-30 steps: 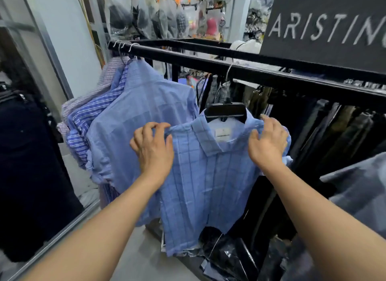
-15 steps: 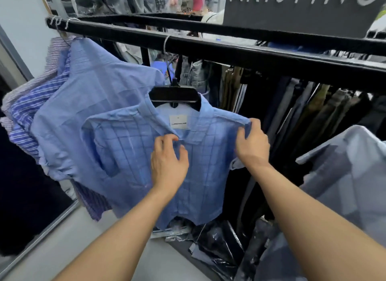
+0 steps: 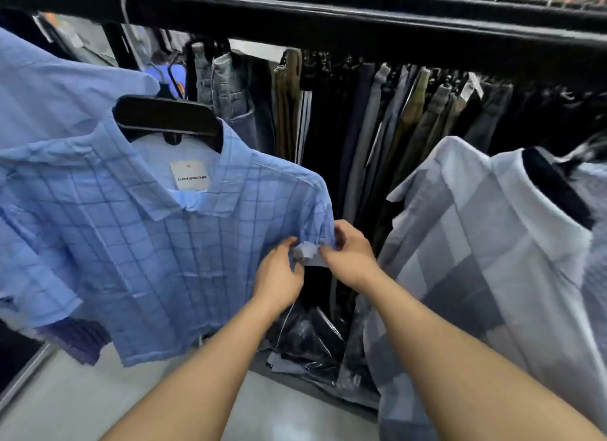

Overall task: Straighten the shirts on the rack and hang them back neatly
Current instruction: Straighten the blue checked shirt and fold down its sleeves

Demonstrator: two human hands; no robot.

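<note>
Head view: the left grip (image 3: 279, 276) has left the chest of the blue checked shirt (image 3: 157, 260) and crossed to its sleeve hem (image 3: 308, 255). There it joins the right grip (image 3: 351, 256), which was already at that sleeve half a second ago; the camera has also closed in. This suggests the collar and front are finished and the work has narrowed to flattening the turned-up sleeve edge. Both grips are nearly closed, fingertips and thumbs pinching the pale folded hem from either side, forearms reaching up and converging. The shirt hangs on its black hanger (image 3: 167, 117) from the rail (image 3: 328, 20), between a plain blue shirt (image 3: 49, 96) and a grey-blocked shirt (image 3: 476, 260).
</note>
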